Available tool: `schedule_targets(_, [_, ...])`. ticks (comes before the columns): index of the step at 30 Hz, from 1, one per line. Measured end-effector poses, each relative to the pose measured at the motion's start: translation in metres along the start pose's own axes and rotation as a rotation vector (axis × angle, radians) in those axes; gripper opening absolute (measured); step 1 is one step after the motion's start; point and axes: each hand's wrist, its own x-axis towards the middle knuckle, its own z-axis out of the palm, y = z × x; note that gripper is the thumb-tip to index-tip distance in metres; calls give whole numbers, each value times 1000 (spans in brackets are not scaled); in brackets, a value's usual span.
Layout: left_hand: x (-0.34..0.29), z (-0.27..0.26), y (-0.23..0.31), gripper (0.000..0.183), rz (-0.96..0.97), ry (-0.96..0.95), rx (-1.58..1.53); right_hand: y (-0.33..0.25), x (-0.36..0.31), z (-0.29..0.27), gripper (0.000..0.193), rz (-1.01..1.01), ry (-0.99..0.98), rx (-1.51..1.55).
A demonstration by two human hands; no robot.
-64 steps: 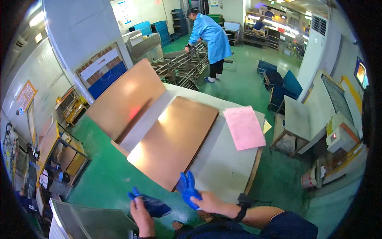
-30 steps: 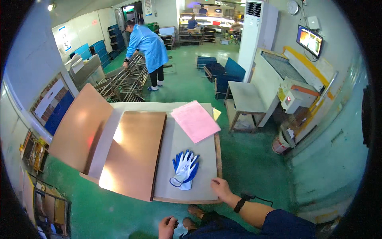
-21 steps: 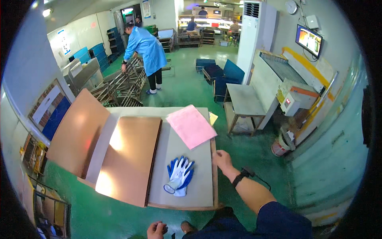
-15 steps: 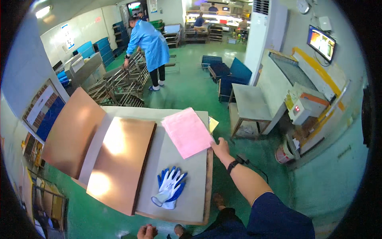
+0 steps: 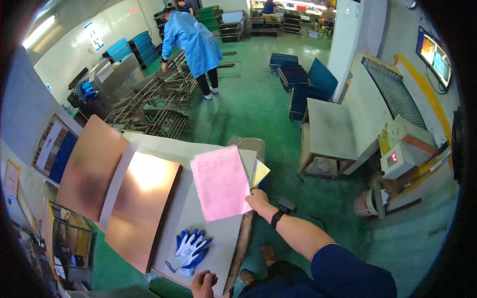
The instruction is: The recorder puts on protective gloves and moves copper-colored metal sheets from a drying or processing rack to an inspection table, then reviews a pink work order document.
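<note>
My right hand (image 5: 258,199) pinches the lower right corner of a stack of pink sheets (image 5: 221,184), which seems to be in a clear sleeve. A yellow sheet (image 5: 259,174) sticks out from behind their right edge. Near the bottom edge my left hand (image 5: 203,284) is loosely closed, with nothing visible in it. Just beyond it, a pair of white and blue work gloves (image 5: 190,251) lies on a pale board (image 5: 218,244). Left of the gloves is a stack of copper-coloured sheets (image 5: 139,213). Another copper-coloured sheet (image 5: 92,171) stands tilted farther left.
A person in a blue coat (image 5: 191,44) bends over metal racks (image 5: 154,107) beyond the board. To the right are a grey table (image 5: 330,126), a control box (image 5: 396,160) and a bucket (image 5: 365,204). Blue bins (image 5: 310,89) stand on the green floor.
My view has shifted downward and right. My left hand has come farther into view, close to the board's near edge. My right hand still grips the pink sheets' corner.
</note>
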Motion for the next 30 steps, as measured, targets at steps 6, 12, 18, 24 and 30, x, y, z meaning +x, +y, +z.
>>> schedule_targets(6, [19,27,-11,35,56,-51,7,49,-17,-19,30,5,-387,819])
schedule_targets(12, [27,40,-26,36,-18,-147,112,66,-55,-52,38,220,-643,964])
schedule_targets(18, [50,53,-46,42,44,-172,217,69,-29,-36,36,123,-629,868])
schedule_targets(24, [85,30,-66,53,59,11,98,47,-66,-49,28,130,-757,696])
schedule_targets(30, [39,71,23,42,32,-92,261,92,-118,-41,26,193,-874,669])
